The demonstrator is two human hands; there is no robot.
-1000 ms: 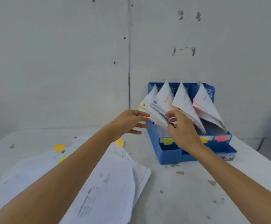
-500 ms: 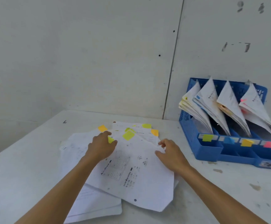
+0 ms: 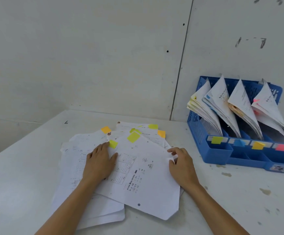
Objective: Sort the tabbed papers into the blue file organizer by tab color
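A loose pile of white printed papers (image 3: 143, 184) with yellow and orange tabs lies spread on the table in front of me. My left hand (image 3: 99, 165) presses flat on the pile's left part, fingertips beside a yellow tab (image 3: 112, 144). My right hand (image 3: 182, 165) rests on the right edge of the top sheet, whose paper is lifted a little between thumb and fingers. The blue file organizer (image 3: 221, 155) stands at the right by the wall. Its slots hold upright sheaves of paper, and its front carries yellow-green, blue, orange and pink labels.
The white table (image 3: 239, 197) is stained and meets a pale wall behind. Its left edge runs diagonally past the pile. The organizer's low front trays (image 3: 249, 158) stick out toward me.
Both hands left the papers in the organizer and came down onto the pile on the table. My view swung left. The right hand's fingers have curled onto the top sheet's edge.
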